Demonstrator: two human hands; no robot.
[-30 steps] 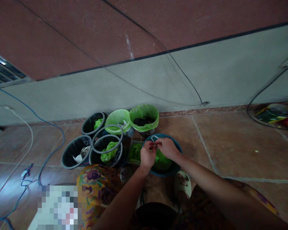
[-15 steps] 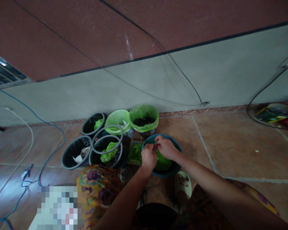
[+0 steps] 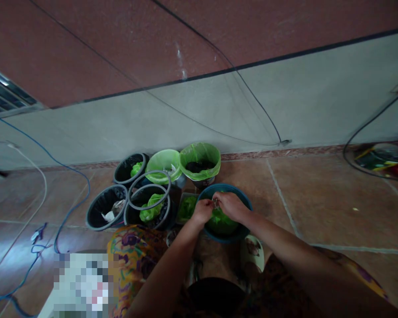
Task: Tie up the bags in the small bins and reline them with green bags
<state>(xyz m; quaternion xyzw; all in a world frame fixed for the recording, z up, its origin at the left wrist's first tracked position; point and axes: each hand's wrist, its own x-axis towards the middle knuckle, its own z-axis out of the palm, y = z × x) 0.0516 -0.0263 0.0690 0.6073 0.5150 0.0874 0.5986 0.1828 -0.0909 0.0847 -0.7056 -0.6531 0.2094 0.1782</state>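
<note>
My left hand (image 3: pixel 204 210) and my right hand (image 3: pixel 228 204) meet over a round blue-green basin (image 3: pixel 224 239) on the floor. On both, the fingers are closed in a pinch, fingertips nearly touching. A small pale bit shows between them, too small to name. Just below the fingers, crumpled bright green material (image 3: pixel 223 224), like a thin plastic bag, fills the basin; whether the fingers grip part of it I cannot tell. Left of the basin, a shallow tray (image 3: pixel 182 221) holds similar green material, partly behind my left hand.
Several bins stand left: a black-lined bin (image 3: pixel 89 216) with pale scraps, a grey bin (image 3: pixel 130 223) with a loose ring (image 3: pixel 168 182) across it, and a green-lined bin (image 3: pixel 214 152) by the wall. A slipper (image 3: pixel 254 254) is beside the basin. A blue cable (image 3: pixel 82 173) crosses the floor.
Both hands stay together over the basin, their fingertips shifting slightly. My left hand has turned a little lower, and more of the green material shows beneath. The view has moved slightly.
</note>
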